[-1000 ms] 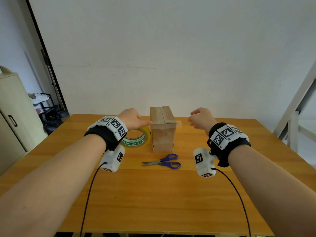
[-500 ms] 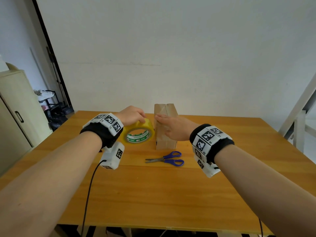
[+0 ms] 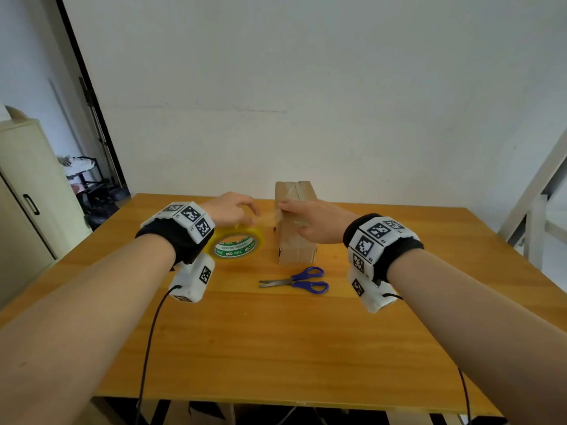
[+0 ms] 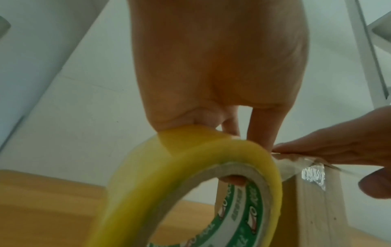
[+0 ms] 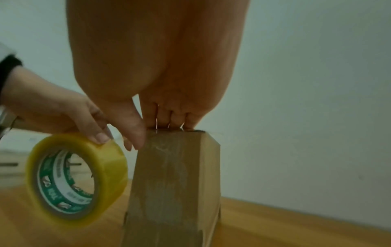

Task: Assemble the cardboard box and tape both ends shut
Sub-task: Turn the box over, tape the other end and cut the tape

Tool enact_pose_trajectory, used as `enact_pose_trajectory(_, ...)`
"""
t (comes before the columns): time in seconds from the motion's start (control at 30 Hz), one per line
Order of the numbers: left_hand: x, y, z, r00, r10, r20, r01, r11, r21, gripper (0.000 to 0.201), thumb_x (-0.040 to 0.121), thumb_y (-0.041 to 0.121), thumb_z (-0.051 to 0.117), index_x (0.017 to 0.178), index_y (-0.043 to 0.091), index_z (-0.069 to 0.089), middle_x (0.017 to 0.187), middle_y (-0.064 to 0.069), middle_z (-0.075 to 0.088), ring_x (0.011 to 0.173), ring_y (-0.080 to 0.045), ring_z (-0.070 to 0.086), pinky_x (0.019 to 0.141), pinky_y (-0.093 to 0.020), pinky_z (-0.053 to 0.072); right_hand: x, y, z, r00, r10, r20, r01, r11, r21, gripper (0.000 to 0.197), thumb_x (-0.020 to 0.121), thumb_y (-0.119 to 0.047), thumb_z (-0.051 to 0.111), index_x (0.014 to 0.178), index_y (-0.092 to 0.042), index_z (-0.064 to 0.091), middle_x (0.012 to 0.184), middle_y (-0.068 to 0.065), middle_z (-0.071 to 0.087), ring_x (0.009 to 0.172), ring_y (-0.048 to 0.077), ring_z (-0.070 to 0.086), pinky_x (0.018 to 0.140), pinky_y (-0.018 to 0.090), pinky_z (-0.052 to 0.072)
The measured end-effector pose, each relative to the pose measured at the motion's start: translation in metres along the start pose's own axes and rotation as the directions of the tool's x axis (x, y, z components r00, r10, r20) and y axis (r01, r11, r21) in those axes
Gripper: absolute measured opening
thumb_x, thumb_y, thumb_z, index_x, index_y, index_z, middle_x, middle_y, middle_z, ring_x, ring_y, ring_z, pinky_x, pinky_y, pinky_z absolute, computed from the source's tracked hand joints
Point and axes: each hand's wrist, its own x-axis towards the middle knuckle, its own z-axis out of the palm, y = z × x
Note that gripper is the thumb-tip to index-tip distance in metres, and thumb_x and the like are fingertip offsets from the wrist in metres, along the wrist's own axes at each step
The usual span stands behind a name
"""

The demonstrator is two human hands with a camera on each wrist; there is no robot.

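The brown cardboard box (image 3: pixel 296 246) (image 5: pixel 175 183) stands upright on the wooden table (image 3: pixel 276 348), flaps folded together on top. My right hand (image 3: pixel 313 219) (image 5: pixel 158 58) lies on the box top, fingers straight and pressing, thumb against the near left side. My left hand (image 3: pixel 230 210) (image 4: pixel 222 66) grips the yellow tape roll (image 3: pixel 256 239) (image 4: pixel 190 175) just left of the box, thumb on the outside and a fingertip inside the core. A clear tape strip (image 3: pixel 270 217) (image 4: pixel 296 160) runs from the roll to the box's top left edge, under my right fingers.
Blue-handled scissors (image 3: pixel 297 280) lie shut on the table just in front of the box. A cream cabinet (image 3: pixel 27 204) stands left of the table and a white frame (image 3: pixel 534 204) to its right. A white wall is close behind.
My right hand swung from right of the box onto its top. My left hand left the box's upper left edge, gripped the roll and drew it leftward, stretching a short strip of tape.
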Motion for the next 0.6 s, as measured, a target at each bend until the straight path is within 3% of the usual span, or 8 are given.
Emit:
enact_pose_trajectory(0.1, 0.0, 0.001, -0.004, 1.0, 0.027, -0.015, -0.026, 1.0, 0.013, 0.02, 0.086, 0.014, 0.061, 0.106, 0.012, 0.063, 0.107, -0.003, 0.054, 0.098, -0.019, 0.049, 0.071, -0.024, 0.036, -0.01, 0.002, 0.002, 0.979, -0.024, -0.2, 0.032, 0.999, 0.039, 0.05, 0.091, -0.016, 0.049, 0.14, -0.022, 0.041, 0.152, -0.006, 0.034, 0.132, 0.019, 0.043, 0.105, 0.032, 0.038)
enact_pose_trajectory(0.17, 0.0, 0.0, -0.007, 0.999, 0.033, -0.022, -0.033, 0.999, 0.031, 0.02, 0.087, 0.014, 0.061, 0.107, 0.011, 0.063, 0.108, -0.003, 0.053, 0.096, -0.016, 0.046, 0.074, -0.025, 0.035, -0.018, 0.0, 0.002, 0.923, -0.071, -0.378, 0.083, 0.996, 0.016, 0.03, 0.089, -0.021, 0.054, 0.118, -0.017, 0.057, 0.119, -0.005, 0.058, 0.105, 0.018, 0.058, 0.088, 0.033, 0.049)
enact_pose_trajectory(0.2, 0.001, -0.001, -0.008, 0.999, 0.038, -0.022, -0.037, 0.998, 0.041, 0.021, 0.087, 0.015, 0.061, 0.107, 0.01, 0.063, 0.111, -0.004, 0.054, 0.099, -0.016, 0.046, 0.08, -0.026, 0.034, -0.022, -0.002, 0.001, 0.907, -0.083, -0.414, 0.104, 0.994, 0.029, 0.02, 0.088, -0.022, 0.056, 0.106, -0.015, 0.061, 0.099, -0.007, 0.06, 0.089, 0.016, 0.059, 0.078, 0.032, 0.05)
enact_pose_trajectory(0.27, 0.002, -0.001, -0.009, 0.999, 0.04, -0.014, -0.039, 0.998, 0.053, 0.023, 0.087, 0.015, 0.061, 0.109, 0.01, 0.063, 0.121, -0.006, 0.055, 0.108, -0.017, 0.045, 0.089, -0.026, 0.031, -0.029, -0.005, 0.001, 0.941, -0.077, -0.328, 0.111, 0.99, 0.086, 0.01, 0.086, -0.021, 0.058, 0.089, -0.014, 0.064, 0.08, -0.008, 0.06, 0.074, 0.014, 0.058, 0.068, 0.028, 0.05)
enact_pose_trajectory(0.33, 0.0, 0.0, -0.009, 0.999, 0.043, -0.004, -0.042, 0.998, 0.051, 0.024, 0.087, 0.014, 0.061, 0.111, 0.009, 0.063, 0.127, -0.007, 0.054, 0.118, -0.021, 0.045, 0.093, -0.026, 0.031, -0.028, -0.004, 0.009, 0.991, -0.06, -0.117, 0.07, 0.994, 0.079, 0.012, 0.084, -0.017, 0.056, 0.078, -0.011, 0.065, 0.076, -0.002, 0.065, 0.071, 0.016, 0.061, 0.064, 0.029, 0.051)
enact_pose_trajectory(0.4, -0.003, 0.003, -0.008, 0.999, 0.05, -0.002, -0.05, 0.998, 0.04, 0.024, 0.088, 0.013, 0.059, 0.111, 0.008, 0.063, 0.129, -0.008, 0.054, 0.123, -0.022, 0.045, 0.094, -0.025, 0.03, -0.026, 0.0, 0.022, 0.994, -0.014, 0.104, 0.011, 0.999, 0.031, 0.021, 0.08, -0.014, 0.051, 0.077, -0.001, 0.067, 0.076, 0.01, 0.068, 0.067, 0.025, 0.061, 0.063, 0.037, 0.052)
enact_pose_trajectory(0.53, -0.007, 0.006, -0.006, 0.999, 0.047, 0.001, -0.047, 0.998, 0.028, 0.024, 0.089, 0.012, 0.058, 0.111, 0.007, 0.061, 0.13, -0.008, 0.053, 0.124, -0.023, 0.044, 0.093, -0.025, 0.029, -0.026, 0.007, 0.041, 0.954, 0.119, 0.276, -0.085, 0.988, -0.132, 0.029, 0.089, -0.013, 0.058, 0.117, -0.004, 0.064, 0.12, 0.01, 0.065, 0.108, 0.027, 0.061, 0.092, 0.037, 0.051)
enact_pose_trajectory(0.6, -0.008, 0.007, -0.004, 0.999, 0.046, 0.007, -0.046, 0.999, 0.028, 0.023, 0.088, 0.011, 0.058, 0.111, 0.007, 0.061, 0.13, -0.009, 0.054, 0.124, -0.024, 0.045, 0.093, -0.025, 0.029, -0.025, 0.009, 0.047, 0.944, 0.155, 0.292, -0.097, 0.974, -0.204, 0.039, 0.09, -0.016, 0.06, 0.128, -0.006, 0.055, 0.127, 0.01, 0.059, 0.113, 0.028, 0.058, 0.092, 0.034, 0.05)
